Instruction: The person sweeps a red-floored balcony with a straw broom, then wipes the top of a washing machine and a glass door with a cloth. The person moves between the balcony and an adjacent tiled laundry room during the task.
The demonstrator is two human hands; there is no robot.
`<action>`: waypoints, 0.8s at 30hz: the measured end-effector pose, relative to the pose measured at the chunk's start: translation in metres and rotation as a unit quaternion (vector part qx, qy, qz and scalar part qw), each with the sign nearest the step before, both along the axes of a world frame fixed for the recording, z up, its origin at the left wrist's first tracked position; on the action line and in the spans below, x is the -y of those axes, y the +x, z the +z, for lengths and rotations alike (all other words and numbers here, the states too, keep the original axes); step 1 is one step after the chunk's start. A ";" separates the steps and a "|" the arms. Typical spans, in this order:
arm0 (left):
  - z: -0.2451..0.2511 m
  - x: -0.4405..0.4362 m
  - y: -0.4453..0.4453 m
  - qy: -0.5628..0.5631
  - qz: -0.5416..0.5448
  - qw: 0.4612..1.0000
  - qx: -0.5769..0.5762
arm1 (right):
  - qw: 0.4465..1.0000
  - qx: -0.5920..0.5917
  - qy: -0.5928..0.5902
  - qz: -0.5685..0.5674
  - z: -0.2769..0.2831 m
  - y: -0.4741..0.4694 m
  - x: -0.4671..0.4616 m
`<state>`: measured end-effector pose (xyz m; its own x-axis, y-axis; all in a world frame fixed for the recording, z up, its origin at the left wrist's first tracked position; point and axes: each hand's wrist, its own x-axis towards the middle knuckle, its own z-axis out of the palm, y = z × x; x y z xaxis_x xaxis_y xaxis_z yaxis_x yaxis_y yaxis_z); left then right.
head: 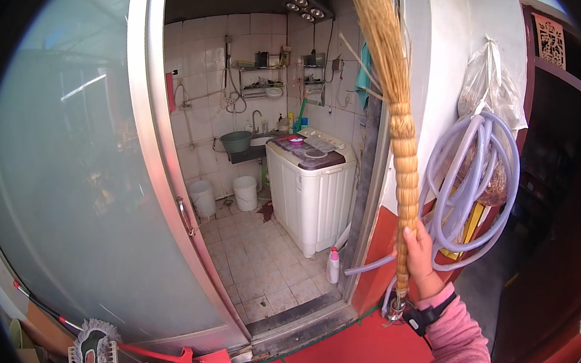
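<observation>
My right hand [419, 252] is wrapped around the bound handle of a straw broom [406, 155]. The broom stands nearly upright with its bristles at the top, running out of the picture. Behind my hand, a coiled clear plastic hose [441, 210] hangs on the wall, and one loose end of it sticks out to the left of the broom. My left hand is out of view. Before me is a doorway into a tiled washroom, where a white twin-tub washing machine [304, 198] stands.
A frosted glass sliding door [64, 161] fills the left. Inside are two white buckets [245, 193], a green basin [235, 141] and, by the threshold, a pink-capped bottle [333, 266]. A grey mop head [95, 340] and a red plastic tool [202, 362] lie at lower left.
</observation>
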<state>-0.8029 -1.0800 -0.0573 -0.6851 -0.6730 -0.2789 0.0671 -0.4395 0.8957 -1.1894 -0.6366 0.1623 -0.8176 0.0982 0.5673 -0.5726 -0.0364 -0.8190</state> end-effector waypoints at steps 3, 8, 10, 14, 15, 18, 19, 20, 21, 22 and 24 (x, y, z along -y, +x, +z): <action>-0.006 0.003 -0.002 -0.016 0.013 1.000 0.001 | 0.998 -0.046 -0.018 -0.025 0.072 -0.047 -0.007; -0.011 0.007 0.000 -0.061 -0.023 0.998 -0.018 | 0.992 0.057 -0.069 -0.093 0.095 -0.088 -0.023; -0.012 0.006 0.001 -0.053 0.010 0.998 -0.016 | 0.984 0.129 -0.093 -0.076 0.065 -0.083 -0.035; -0.016 0.006 -0.003 -0.034 0.029 0.999 -0.022 | 0.978 0.179 -0.038 -0.096 -0.021 -0.050 -0.059; -0.016 0.008 -0.004 -0.032 0.019 0.999 -0.014 | 0.974 0.203 -0.024 -0.102 -0.046 -0.032 -0.065; -0.024 0.009 -0.011 -0.022 -0.019 1.000 -0.005 | 0.961 0.249 -0.060 -0.103 -0.116 0.020 -0.071; -0.026 0.010 -0.013 -0.021 -0.036 0.999 -0.008 | 0.958 0.262 -0.056 -0.100 -0.137 0.038 -0.069; -0.028 0.012 -0.016 -0.021 -0.054 0.998 -0.012 | 0.950 0.294 -0.044 -0.096 -0.155 0.058 -0.068; -0.031 0.014 -0.020 -0.023 -0.065 0.998 -0.010 | 0.948 0.305 -0.032 -0.087 -0.171 0.078 -0.065; -0.034 0.017 -0.026 -0.026 -0.077 0.997 -0.010 | 0.949 0.300 -0.027 -0.091 -0.185 0.096 -0.060; -0.040 0.018 -0.036 -0.024 -0.084 0.996 -0.030 | 0.935 0.334 -0.012 -0.119 -0.195 0.129 -0.052</action>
<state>-0.8393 -1.0977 -0.0971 -0.8037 -0.5590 -0.2037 0.0506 -0.4054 0.9127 -1.0603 -0.5851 -0.0326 -0.9418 0.3295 -0.0666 0.0719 0.0038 -0.9974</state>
